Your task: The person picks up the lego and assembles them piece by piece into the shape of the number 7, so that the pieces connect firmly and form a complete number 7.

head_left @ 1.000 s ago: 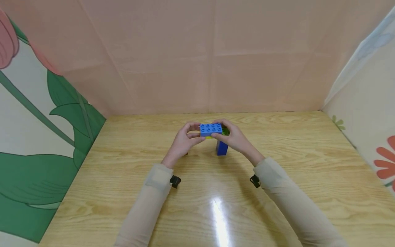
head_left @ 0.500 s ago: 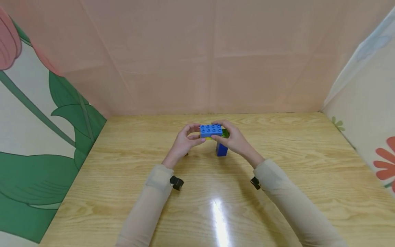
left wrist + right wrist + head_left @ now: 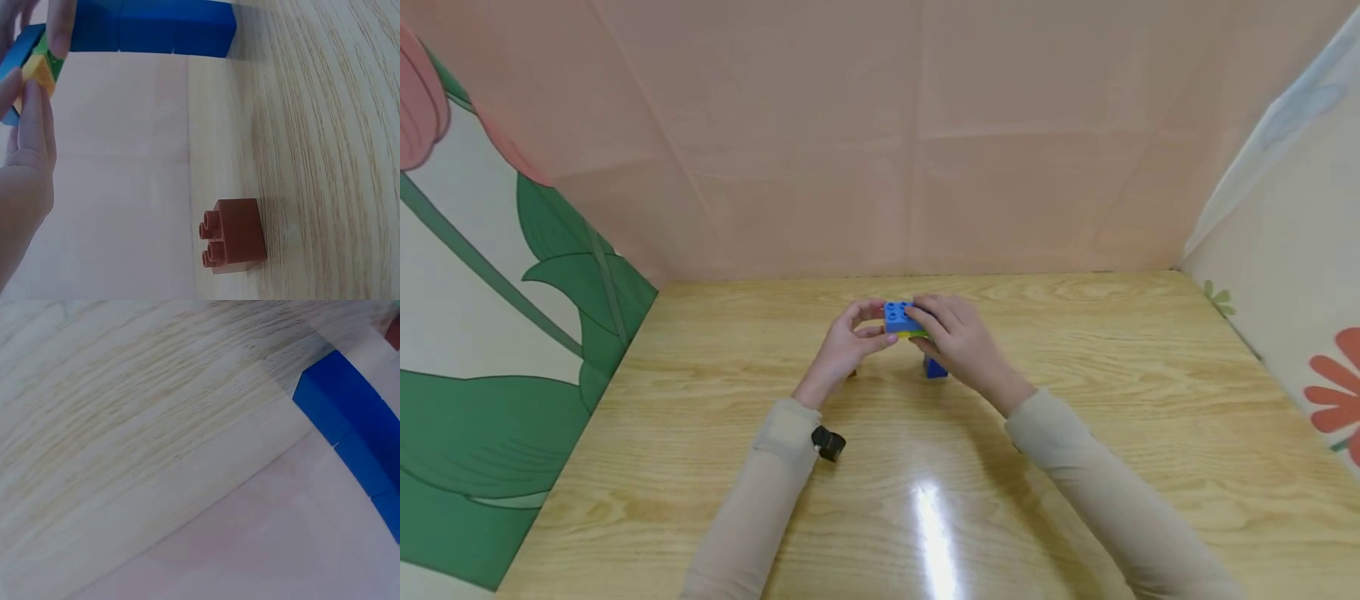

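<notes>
Spanning the wooden table (image 3: 1075,467), both arms meet at a dark blue column (image 3: 935,367) carrying a light blue brick (image 3: 897,316). Right hand (image 3: 958,342) lies over it, grip hidden; left hand (image 3: 848,343) pinches its end. Press squarely, I judge, keeping the column upright. A brown brick (image 3: 232,235) lies apart.

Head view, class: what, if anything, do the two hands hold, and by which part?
Both hold the block stack with the light blue brick on top: the left hand pinches its left end, the right hand covers its right end with its fingers.
</notes>
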A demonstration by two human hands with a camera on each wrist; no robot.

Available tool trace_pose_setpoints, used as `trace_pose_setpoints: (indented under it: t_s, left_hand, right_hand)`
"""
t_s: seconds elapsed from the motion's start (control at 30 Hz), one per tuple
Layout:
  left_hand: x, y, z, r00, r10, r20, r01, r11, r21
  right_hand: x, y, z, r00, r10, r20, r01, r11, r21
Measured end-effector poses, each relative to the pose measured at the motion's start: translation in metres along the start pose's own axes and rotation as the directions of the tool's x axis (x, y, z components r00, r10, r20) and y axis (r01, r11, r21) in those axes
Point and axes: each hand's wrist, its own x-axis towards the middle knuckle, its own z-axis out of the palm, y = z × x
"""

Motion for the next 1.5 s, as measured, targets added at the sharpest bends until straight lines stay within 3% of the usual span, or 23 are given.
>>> trace_pose_setpoints:
  t_s: [0.33,0.43,0.5,0.6,0.67,0.73,0.77,0.83,0.9,0.93,0.97,1.03,1.07,1.1,1.2,1.33,1.5]
  left_hand:
    - [-0.001,-0.003,0.009,1.000,0.023,-0.013,-0.023,1.000,-0.018]
    - [0.000,-0.006,0.016,0.994,0.089,-0.057,-0.088,0.996,0.024]
    - [0.001,-0.008,0.022,0.981,0.166,-0.097,-0.156,0.982,0.105]
    - [0.000,-0.012,0.029,0.951,0.285,-0.121,-0.243,0.928,0.283]
    - [-0.001,-0.015,0.030,0.920,0.377,-0.103,-0.300,0.849,0.434]
    - [-0.004,-0.017,0.030,0.880,0.472,-0.055,-0.349,0.719,0.601]
    - [-0.004,-0.019,0.029,0.851,0.525,-0.024,-0.369,0.630,0.683]
    - [-0.005,-0.021,0.027,0.777,0.629,0.042,-0.387,0.424,0.818]
    - [-0.004,-0.023,0.024,0.700,0.704,0.118,-0.357,0.202,0.912]
    - [-0.003,-0.024,0.023,0.664,0.730,0.160,-0.343,0.107,0.933]
    - [-0.003,-0.024,0.021,0.632,0.748,0.201,-0.330,0.025,0.944]
    - [-0.002,-0.025,0.018,0.577,0.771,0.269,-0.328,-0.082,0.941]
    - [-0.001,-0.025,0.017,0.554,0.777,0.299,-0.337,-0.119,0.934]
    - [-0.001,-0.025,0.016,0.536,0.780,0.322,-0.355,-0.138,0.924]
    - [0.000,-0.026,0.013,0.500,0.792,0.350,-0.415,-0.136,0.900]
    - [0.000,-0.025,0.011,0.491,0.792,0.362,-0.435,-0.137,0.890]
    - [0.001,-0.024,0.009,0.480,0.786,0.389,-0.420,-0.183,0.889]
  right_hand:
    - [0.001,-0.007,0.003,0.999,0.031,0.007,-0.031,0.997,-0.069]
    - [0.001,-0.008,0.004,1.000,0.026,-0.011,-0.027,0.997,-0.072]
    - [0.000,-0.008,0.005,0.999,0.021,-0.025,-0.023,0.997,-0.069]
    - [0.001,-0.008,0.006,0.999,0.018,-0.043,-0.021,0.997,-0.070]
    - [0.001,-0.008,0.007,0.999,0.014,-0.051,-0.018,0.997,-0.074]
    - [0.001,-0.008,0.007,0.998,0.012,-0.060,-0.017,0.997,-0.072]
    - [0.001,-0.008,0.007,0.998,0.012,-0.063,-0.016,0.998,-0.069]
    - [0.001,-0.008,0.007,0.998,0.010,-0.069,-0.015,0.998,-0.065]
    - [0.001,-0.008,0.006,0.997,0.010,-0.075,-0.014,0.998,-0.053]
    - [0.001,-0.008,0.006,0.997,0.010,-0.080,-0.014,0.999,-0.049]
    - [0.000,-0.008,0.007,0.997,0.011,-0.083,-0.015,0.999,-0.045]
    - [-0.001,-0.008,0.008,0.996,0.016,-0.090,-0.020,0.999,-0.037]
    - [-0.001,-0.007,0.008,0.996,0.019,-0.093,-0.022,0.999,-0.031]
    - [-0.002,-0.007,0.009,0.995,0.024,-0.095,-0.026,0.999,-0.026]
    - [-0.004,-0.006,0.010,0.995,0.040,-0.093,-0.040,0.999,-0.003]
    - [-0.007,-0.005,0.009,0.995,0.059,-0.077,-0.058,0.998,0.013]
    - [-0.010,-0.003,0.008,0.995,0.073,-0.066,-0.075,0.997,-0.036]
